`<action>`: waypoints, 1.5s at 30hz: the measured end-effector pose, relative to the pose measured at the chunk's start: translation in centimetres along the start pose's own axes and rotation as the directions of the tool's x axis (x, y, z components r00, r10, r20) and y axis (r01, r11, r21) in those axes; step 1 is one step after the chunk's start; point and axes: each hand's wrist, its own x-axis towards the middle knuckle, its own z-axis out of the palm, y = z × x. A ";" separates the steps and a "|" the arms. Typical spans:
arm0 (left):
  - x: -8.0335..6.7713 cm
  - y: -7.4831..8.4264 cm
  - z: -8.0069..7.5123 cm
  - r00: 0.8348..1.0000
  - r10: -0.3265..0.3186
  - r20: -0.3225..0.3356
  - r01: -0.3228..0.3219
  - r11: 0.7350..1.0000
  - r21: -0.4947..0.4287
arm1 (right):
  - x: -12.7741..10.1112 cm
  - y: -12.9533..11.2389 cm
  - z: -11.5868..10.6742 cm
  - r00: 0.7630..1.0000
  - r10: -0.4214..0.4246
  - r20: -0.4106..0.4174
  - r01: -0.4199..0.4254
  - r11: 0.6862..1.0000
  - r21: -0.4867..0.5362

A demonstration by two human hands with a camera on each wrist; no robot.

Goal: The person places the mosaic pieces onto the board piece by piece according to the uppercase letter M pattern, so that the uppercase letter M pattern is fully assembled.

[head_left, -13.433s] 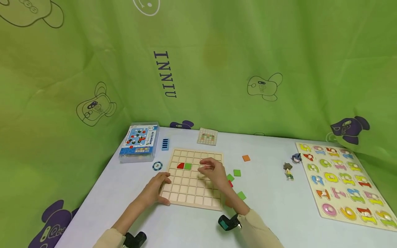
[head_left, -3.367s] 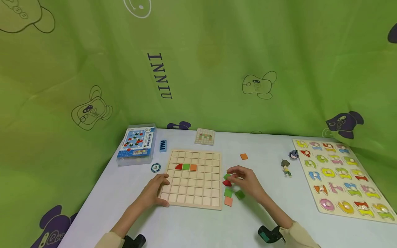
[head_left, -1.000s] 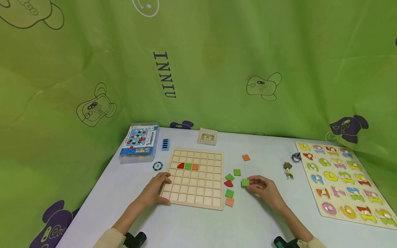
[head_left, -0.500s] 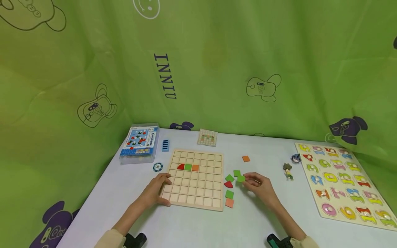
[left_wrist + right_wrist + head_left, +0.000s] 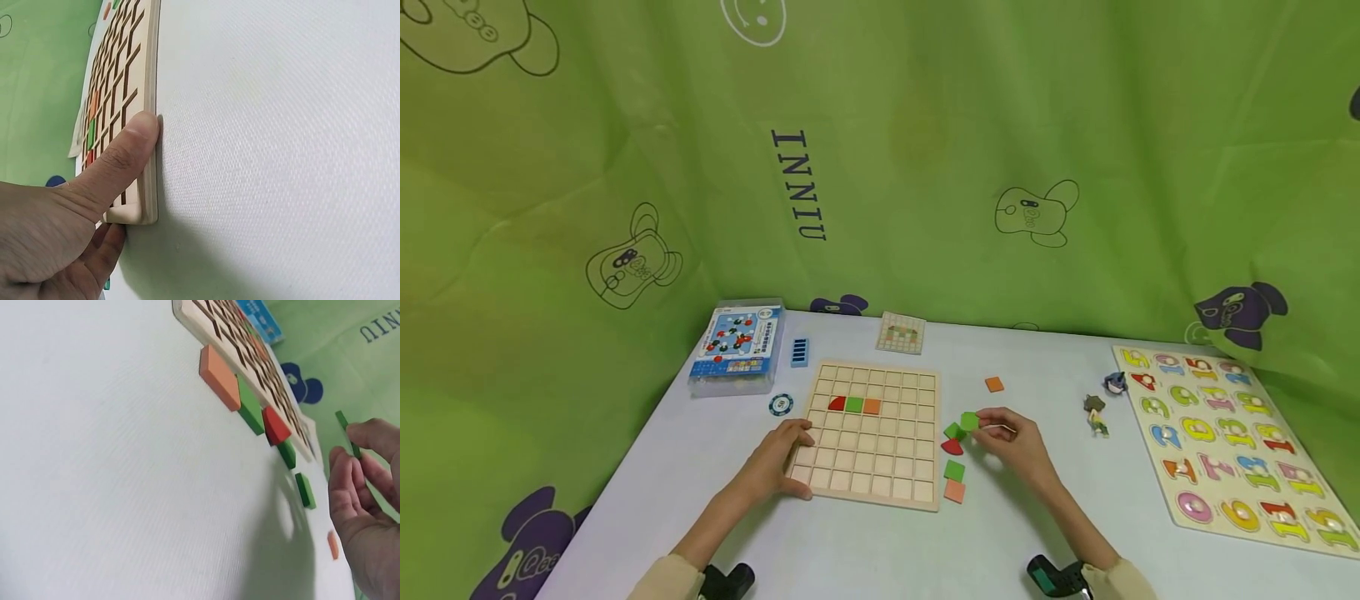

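2 hands at work on a pale, finely woven desk (image 5: 880, 550). Wooden grid board (image 5: 880, 467): light unfinished wood, square, shallow square cells cut by thin ribs. 3 flat pieces sit in one row of it, side by side: a red quarter-round tile (image 5: 837, 404), a green square in the board (image 5: 853, 405), an orange square in the board (image 5: 872, 407).

Loose pieces lie on the desk just right of the board: a green tile by the board edge (image 5: 953, 431), a red rounded tile (image 5: 952, 447), a lower green tile (image 5: 954, 471), a salmon-orange tile (image 5: 955, 492). All are thick, matte, hard-edged. A lone orange tile (image 5: 994, 384) lies well apart, farther back.

Right hand (image 5: 1011, 437): fingers curled, thumb and fingertips pinching a held green tile (image 5: 970, 422) by its edges. In the right wrist view this tile (image 5: 347, 433) stands on edge, lifted off the desk, above the loose pieces and right of the board.

Left hand (image 5: 771, 462): fingers relaxed and fairly straight, resting against the board's near left corner; the left wrist view shows the thumb (image 5: 128, 153) lying flat on the board's frame, the other fingers below the corner. It grips nothing.

Around: a blue clear-lidded box (image 5: 736, 346), a number puzzle (image 5: 1228, 442) with glossy coloured digits, and a green printed cloth backdrop (image 5: 925, 150).
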 end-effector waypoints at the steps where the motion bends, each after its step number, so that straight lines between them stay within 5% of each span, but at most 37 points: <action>1: 0.1 0.0 0.1 1.000 0.002 0.001 -0.002 1.000 0.004 | 0.1 -0.1 0.1 1.000 0.001 -0.006 -0.001 1.000 -0.008; 22: 0.0 0.2 0.0 1.000 -0.020 0.000 0.020 0.999 -0.025 | 1.7 -0.6 3.3 0.997 -0.020 -0.078 0.015 0.998 -0.054; 45: 0.5 0.6 -0.1 0.999 -0.046 0.015 0.046 0.999 0.012 | 4.4 -1.6 7.0 0.997 -0.077 -0.031 0.071 0.985 -0.160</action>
